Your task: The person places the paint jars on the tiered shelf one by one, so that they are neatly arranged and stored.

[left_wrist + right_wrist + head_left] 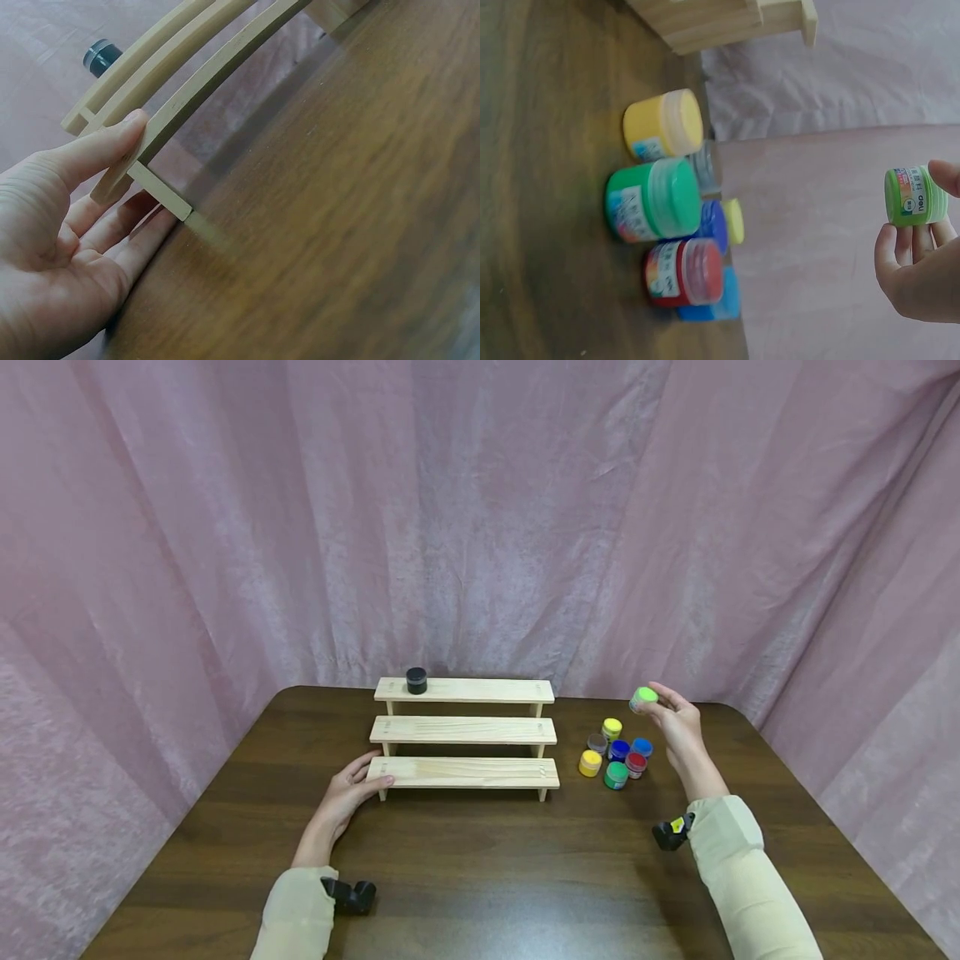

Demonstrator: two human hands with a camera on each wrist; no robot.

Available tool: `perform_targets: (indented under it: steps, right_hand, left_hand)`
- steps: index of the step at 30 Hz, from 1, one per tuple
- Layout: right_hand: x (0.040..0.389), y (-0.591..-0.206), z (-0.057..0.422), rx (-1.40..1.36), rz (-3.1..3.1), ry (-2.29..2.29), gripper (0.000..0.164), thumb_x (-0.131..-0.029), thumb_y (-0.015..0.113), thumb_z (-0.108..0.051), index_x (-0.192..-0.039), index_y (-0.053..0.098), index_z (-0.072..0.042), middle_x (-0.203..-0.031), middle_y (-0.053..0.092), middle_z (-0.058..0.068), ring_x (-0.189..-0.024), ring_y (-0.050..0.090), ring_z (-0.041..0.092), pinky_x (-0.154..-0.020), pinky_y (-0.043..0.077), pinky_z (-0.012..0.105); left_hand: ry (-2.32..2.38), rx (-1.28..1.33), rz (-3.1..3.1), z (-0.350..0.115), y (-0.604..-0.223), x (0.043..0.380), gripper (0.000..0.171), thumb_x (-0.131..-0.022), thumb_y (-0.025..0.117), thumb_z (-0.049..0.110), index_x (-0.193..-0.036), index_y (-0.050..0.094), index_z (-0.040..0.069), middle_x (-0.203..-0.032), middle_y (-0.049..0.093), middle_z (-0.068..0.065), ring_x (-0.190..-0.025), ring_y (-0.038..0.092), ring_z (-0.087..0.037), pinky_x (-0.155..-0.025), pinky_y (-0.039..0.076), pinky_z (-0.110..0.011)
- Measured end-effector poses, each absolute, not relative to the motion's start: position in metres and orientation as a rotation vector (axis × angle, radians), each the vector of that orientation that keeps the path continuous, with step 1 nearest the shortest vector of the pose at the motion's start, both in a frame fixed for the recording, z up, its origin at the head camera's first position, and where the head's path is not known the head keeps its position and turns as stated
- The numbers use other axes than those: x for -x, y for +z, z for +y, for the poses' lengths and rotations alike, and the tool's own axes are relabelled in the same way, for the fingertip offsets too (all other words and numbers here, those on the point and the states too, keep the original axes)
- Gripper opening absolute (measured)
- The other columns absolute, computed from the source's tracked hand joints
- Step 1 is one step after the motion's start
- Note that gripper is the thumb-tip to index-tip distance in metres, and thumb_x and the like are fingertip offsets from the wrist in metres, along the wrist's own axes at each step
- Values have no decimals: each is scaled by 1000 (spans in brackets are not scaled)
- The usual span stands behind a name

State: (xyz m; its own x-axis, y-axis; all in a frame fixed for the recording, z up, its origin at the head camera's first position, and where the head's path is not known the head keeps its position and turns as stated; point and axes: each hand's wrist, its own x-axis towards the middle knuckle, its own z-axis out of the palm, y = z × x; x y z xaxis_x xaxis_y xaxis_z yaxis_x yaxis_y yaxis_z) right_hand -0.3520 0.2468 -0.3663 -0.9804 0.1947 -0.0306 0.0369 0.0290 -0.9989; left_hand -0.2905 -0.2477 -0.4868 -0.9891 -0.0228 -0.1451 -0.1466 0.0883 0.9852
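Note:
My right hand (678, 727) pinches a light green paint jar (907, 196) between thumb and fingers, held up off the table. With my left hand (345, 793) I hold the left end of a three-tier wooden display stand (465, 770); the thumb lies on the lowest step and the fingers reach beneath it in the left wrist view. A black-lidded jar (416, 681) stands on the top step, near its left end. Below and left of my right hand, several paint jars cluster on the table, among them a green jar (656, 201), a yellow jar (664, 126) and a red jar (686, 274).
The brown wooden table (480, 868) ends at the back near a pink curtain (480, 527). A dark blue jar (618, 751), a lighter blue jar (642, 747), a grey jar (597, 743) and a lemon-yellow jar (612, 729) stand close together, right of the stand.

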Motion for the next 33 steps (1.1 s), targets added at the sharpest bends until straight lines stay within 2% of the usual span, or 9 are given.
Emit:
perform_targets:
  steps: [7, 10, 19, 23, 28, 33]
  right_hand:
    - [352, -357, 233, 170, -2119, 2120, 61, -91, 65, -8, -147, 41, -4, -103, 55, -19, -95, 55, -6, -87, 46, 8]
    - [353, -356, 226, 172, -2093, 2150, 60, -91, 64, -6, -147, 41, -3, -103, 55, -17, -95, 54, -5, -85, 47, 7]
    - [364, -365, 202, 167, -2131, 2148, 58, -92, 62, -6, -146, 44, -7, -105, 55, -16, -97, 55, -3, -102, 45, 19]
    - [367, -371, 190, 194, -2204, 2110, 57, -93, 62, -11, -147, 44, -11, -116, 56, -12, -100, 53, -3, -109, 41, 27]
    - [370, -369, 172, 136, -2190, 2115, 56, -94, 61, -13, -147, 44, -12, -133, 54, 0, -105, 53, 2, -112, 38, 31]
    - [374, -372, 166, 141, -2150, 2153, 56, -94, 62, -11, -147, 44, -12, -131, 53, -1, -107, 52, 4, -113, 38, 33]
  left_hand:
    - [2072, 195, 2229, -247, -488, 293, 75, -88, 73, 19, -152, 34, 13, -152, 42, -18, -97, 58, 6, -84, 47, -10]
    - [2077, 183, 2218, -247, -489, 294, 76, -88, 73, 18, -152, 33, 12, -153, 41, -19, -97, 59, 6, -84, 47, -11]
    - [2102, 183, 2211, -247, -490, 294, 75, -89, 72, 16, -152, 33, 10, -153, 40, -20, -95, 58, 9, -83, 47, -9]
    - [2102, 178, 2203, -246, -490, 292, 74, -89, 71, 16, -152, 33, 10, -153, 40, -21, -95, 58, 8, -84, 47, -10]
    - [2095, 185, 2213, -248, -489, 291, 74, -89, 71, 17, -152, 32, 11, -153, 40, -20, -96, 57, 8, -83, 46, -10]
    - [2089, 185, 2220, -248, -488, 291, 75, -89, 72, 19, -152, 33, 12, -152, 42, -19, -96, 58, 6, -84, 47, -11]
